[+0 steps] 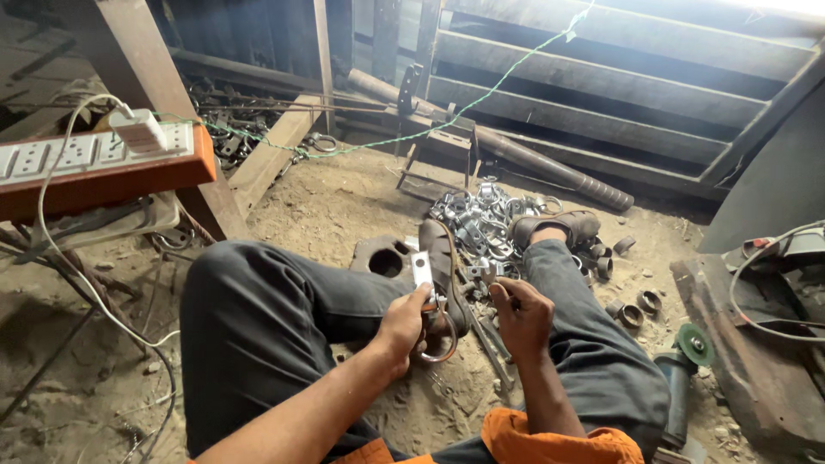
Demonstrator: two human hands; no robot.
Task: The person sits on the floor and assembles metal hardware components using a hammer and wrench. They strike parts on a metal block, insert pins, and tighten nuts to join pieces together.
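I sit on a dirt floor with both legs in dark trousers stretched out. My left hand (402,325) grips a shiny metal clamp (427,302), a flat strap with a curved ring hanging below it, held between my knees. My right hand (521,314) is closed beside it, fingers pinched around a small metal part that I cannot make out. Just beyond my hands lies a pile of similar shiny clamps (481,222), between my sandalled feet.
A white power strip (86,148) with a plugged-in adapter rests on an orange-edged board at left, its cord trailing down. An angle grinder (683,378) lies at right. Short pipe rings (632,311), a long pipe (524,159) and wooden beams surround me.
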